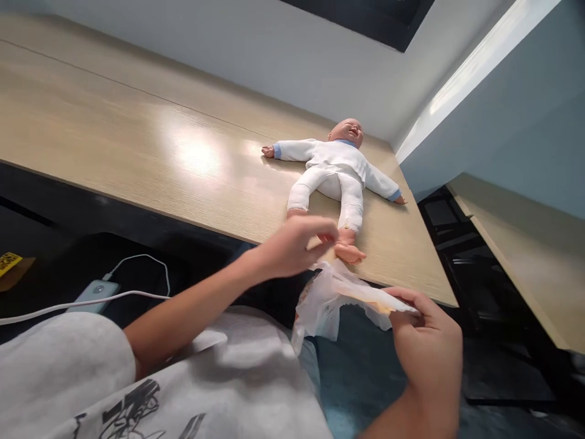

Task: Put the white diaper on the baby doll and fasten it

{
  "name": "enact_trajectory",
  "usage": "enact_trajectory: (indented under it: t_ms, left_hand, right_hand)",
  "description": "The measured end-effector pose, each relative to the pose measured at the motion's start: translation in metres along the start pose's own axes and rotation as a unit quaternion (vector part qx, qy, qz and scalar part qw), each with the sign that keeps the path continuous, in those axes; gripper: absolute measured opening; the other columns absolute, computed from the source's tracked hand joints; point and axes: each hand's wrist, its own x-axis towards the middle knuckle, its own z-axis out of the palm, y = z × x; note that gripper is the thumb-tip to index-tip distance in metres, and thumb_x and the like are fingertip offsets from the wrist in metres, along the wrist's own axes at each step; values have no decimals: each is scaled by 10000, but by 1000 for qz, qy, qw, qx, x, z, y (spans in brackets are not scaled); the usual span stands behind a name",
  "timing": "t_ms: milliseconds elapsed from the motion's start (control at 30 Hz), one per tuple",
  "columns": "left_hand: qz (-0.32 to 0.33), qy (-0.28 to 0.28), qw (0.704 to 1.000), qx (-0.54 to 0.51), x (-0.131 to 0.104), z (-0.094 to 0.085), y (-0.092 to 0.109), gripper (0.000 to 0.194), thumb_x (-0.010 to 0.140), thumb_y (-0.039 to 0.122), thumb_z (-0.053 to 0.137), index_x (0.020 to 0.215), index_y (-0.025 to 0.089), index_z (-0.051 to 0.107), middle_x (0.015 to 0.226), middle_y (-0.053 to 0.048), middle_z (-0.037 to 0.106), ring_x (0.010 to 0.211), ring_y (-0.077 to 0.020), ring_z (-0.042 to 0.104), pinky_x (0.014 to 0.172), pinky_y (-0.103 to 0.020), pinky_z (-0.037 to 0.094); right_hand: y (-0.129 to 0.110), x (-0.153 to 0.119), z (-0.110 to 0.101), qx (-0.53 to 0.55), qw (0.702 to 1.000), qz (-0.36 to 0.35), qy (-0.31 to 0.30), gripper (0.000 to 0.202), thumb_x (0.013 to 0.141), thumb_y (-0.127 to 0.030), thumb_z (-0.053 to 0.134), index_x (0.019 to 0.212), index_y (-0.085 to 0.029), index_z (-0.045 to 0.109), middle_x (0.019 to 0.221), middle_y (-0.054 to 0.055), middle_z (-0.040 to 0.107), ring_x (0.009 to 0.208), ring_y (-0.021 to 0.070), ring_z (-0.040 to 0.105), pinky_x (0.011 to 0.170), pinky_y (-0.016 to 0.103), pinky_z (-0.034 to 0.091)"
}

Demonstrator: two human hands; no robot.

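Light wooden table [114, 122], pale wall [219, 42]

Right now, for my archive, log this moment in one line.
left hand: near doll's foot | right hand: holds white diaper | doll: face-up on table

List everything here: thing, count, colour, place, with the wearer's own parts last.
near table: one, light wood, centre-left
doll: one, white clothes, blue cuffs, on near table
diaper-like item: one, white and orange, below doll
other table: one, light wood, right
dark furniture: count unclear, black, lower right
panel: one, black, top
device: one, pale blue, lower left
cable: count unclear, white, by device
label: one, yellow, left edge
walls: two, greyish, behind near table and right
shirt: one, white, dark print, bottom
left hand: one, bare, near doll's feet
right hand: one, bare, gripping diaper-like item
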Motion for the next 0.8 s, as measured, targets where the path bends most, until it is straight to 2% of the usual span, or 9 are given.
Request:
enact_trajectory:
  t_ms: [100,200,333,400,500,600,633,700,800]
  left_hand:
    - [-101,84,983,128,20,-18,-27,194,937,308,534,1034,172,633,974,-71,659,851,-204,623,797,-319,484]
    - [-178,67,957,220,47,-17,-40,506,926,545,529,1192,120,593,1143,-183,599,1053,-322,581,900,-424,473]
    - [-305,5,916,262,88,12,-25,819,854,784,445,1252,85,598,1440,-291,414,1273,-480,425,997,-590,405]
    - [-356,-17,892,276,108,31,-18,900,794,828,493,1288,85,609,1572,-271,269,1385,-545,253,1067,-664,313]
    - [-404,-54,871,276,132,54,-19,993,670,779,689,1394,111,562,1654,-198,128,1443,-597,7,1104,-743,207]
    - [-445,-80,851,267,151,68,-26,1075,562,627,851,1458,146,505,1681,-149,-44,1440,-607,-105,1098,-773,204]
    - [-458,-80,844,265,155,70,-28,1068,557,566,878,1465,152,497,1680,-145,-80,1442,-610,-80,1091,-763,240]
    - [-478,-62,839,252,159,70,-30,958,604,423,885,1442,135,520,1674,-178,-75,1434,-608,106,1051,-705,364]
    - [-471,-17,861,191,157,59,-33,675,693,239,810,1313,58,613,1626,-285,131,1304,-509,444,951,-554,501]
  right_hand:
    - [-1,15,6,41,998,-41,32,218,679,-234,610,841,-171,742,724,20,695,607,172,603,520,234,454]
    - [2,35,20,118,988,-70,76,221,687,-314,700,832,-147,713,818,65,718,736,217,658,622,274,516]
    - [10,63,45,189,973,-59,120,177,752,-298,632,848,-153,664,767,22,657,683,181,600,601,272,496]
    - [15,75,57,201,971,-58,116,102,772,-271,590,795,-174,612,699,-24,575,622,146,523,557,247,453]
    - [23,90,71,173,977,-75,96,126,748,-292,625,732,-192,551,677,-42,501,608,134,475,554,241,433]
    - [25,97,81,111,985,-93,98,188,754,-362,625,776,-176,604,841,34,576,734,182,576,678,287,503]
    - [24,98,84,97,985,-98,105,222,770,-386,612,812,-169,627,925,66,588,794,201,602,727,306,518]
    - [21,97,90,75,982,-112,130,284,802,-417,593,909,-162,656,1062,113,575,886,230,622,798,343,529]
    - [18,94,96,32,971,-134,195,377,805,-414,630,1088,-166,630,1135,144,546,985,269,596,856,388,526]
